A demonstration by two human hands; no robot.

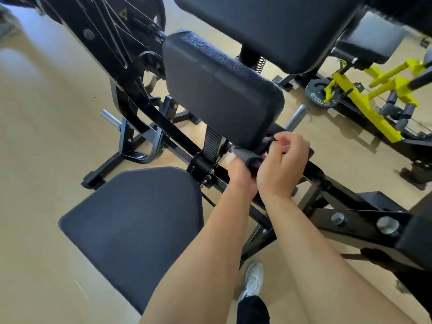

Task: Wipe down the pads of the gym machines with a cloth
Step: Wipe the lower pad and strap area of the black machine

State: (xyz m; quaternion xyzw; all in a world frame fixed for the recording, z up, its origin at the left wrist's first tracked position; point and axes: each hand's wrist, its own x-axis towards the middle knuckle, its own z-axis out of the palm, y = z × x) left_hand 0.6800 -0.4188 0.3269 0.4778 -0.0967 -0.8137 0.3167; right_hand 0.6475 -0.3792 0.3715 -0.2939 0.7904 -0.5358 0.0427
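Observation:
A dark grey cloth [251, 157] is bunched between both hands, just under the lower right corner of the black back pad [217, 90]. My left hand [240, 174] grips the cloth from below. My right hand [280, 164] pinches its upper part with the fingertips. The black seat pad [135, 228] lies below and to the left of my forearms. A larger black pad [275, 24] hangs above at the top of the view.
The black steel frame [346, 204] runs diagonally under my hands, with large bolts at the right. A yellow machine [374, 99] with a weight plate stands at the far right. A chrome peg [297, 116] sticks out behind the pad. My white shoe [253, 280] rests on the tan floor.

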